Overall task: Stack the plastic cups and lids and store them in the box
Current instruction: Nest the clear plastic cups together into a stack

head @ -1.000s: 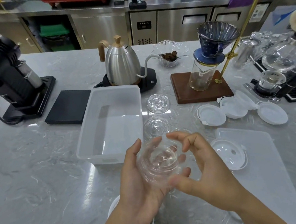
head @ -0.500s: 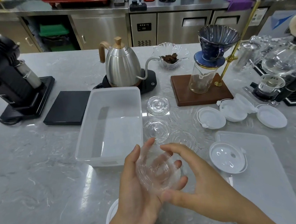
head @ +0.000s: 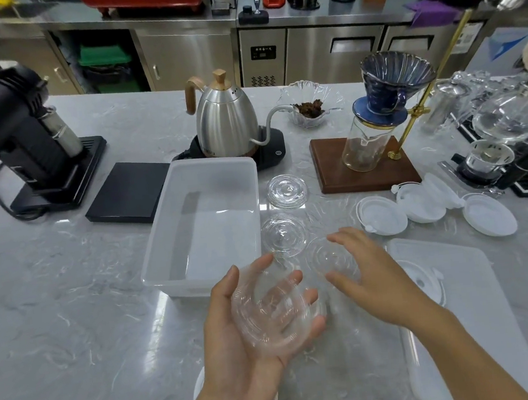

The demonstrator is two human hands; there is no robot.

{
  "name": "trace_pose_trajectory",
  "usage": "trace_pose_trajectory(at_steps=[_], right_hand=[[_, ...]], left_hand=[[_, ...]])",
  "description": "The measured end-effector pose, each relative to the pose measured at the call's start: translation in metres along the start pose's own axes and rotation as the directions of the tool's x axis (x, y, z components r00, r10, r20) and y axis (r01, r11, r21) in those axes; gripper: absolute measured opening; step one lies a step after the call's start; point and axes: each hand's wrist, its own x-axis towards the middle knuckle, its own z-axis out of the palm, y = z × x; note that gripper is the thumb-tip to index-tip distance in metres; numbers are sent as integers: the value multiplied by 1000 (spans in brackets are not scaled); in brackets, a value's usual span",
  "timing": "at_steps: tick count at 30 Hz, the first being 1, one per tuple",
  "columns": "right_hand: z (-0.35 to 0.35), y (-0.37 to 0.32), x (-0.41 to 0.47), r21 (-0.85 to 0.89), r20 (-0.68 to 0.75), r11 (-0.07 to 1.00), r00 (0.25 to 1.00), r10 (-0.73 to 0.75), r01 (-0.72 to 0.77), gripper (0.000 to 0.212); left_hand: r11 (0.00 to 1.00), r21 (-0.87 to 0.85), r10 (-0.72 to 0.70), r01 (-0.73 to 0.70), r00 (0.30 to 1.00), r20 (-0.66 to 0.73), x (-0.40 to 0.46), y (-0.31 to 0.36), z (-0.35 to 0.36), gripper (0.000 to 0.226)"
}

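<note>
My left hand [head: 238, 347] cradles a clear plastic dome lid [head: 268, 312] in its palm, just in front of the translucent box [head: 163, 241]. My right hand [head: 369, 273] hovers with spread fingers over another clear lid [head: 326, 258] lying on the counter, holding nothing. Two more clear lids [head: 283, 235] [head: 287, 191] lie in a row beside the box's right wall. Three white lids [head: 383, 214] [head: 421, 204] [head: 490, 218] sit to the right, and a further white lid [head: 425, 281] rests on the box's flat cover [head: 460, 310]. The box is empty.
A steel gooseneck kettle [head: 224, 119] stands behind the box, a black scale [head: 128, 192] and a grinder [head: 25, 142] to its left. A pour-over stand on a wooden base [head: 365, 164] and glass brewers [head: 507, 131] crowd the right. A white lid edge [head: 198, 386] shows under my left wrist.
My right hand has let go of the clear lid held in my left hand and moved right and forward, over the clear lid on the counter. The left hand keeps its lid.
</note>
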Motion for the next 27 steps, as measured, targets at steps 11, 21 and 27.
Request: trace_pose_trajectory(at_steps=[11,21,27], right_hand=[[10,16,42,-369,300,929,948,106,13,103],[0,8,24,-40,56,999,998,34,-32,94],[-10,-3,7,117,-3,993,1000,28,-28,92]], left_hand=[[999,31,10,-10,1000,8,-5,2,1,50],[999,39,-8,9,1000,-22,-4,1,5,52],[999,32,-32,33,999,-35,-3,1,6,55]])
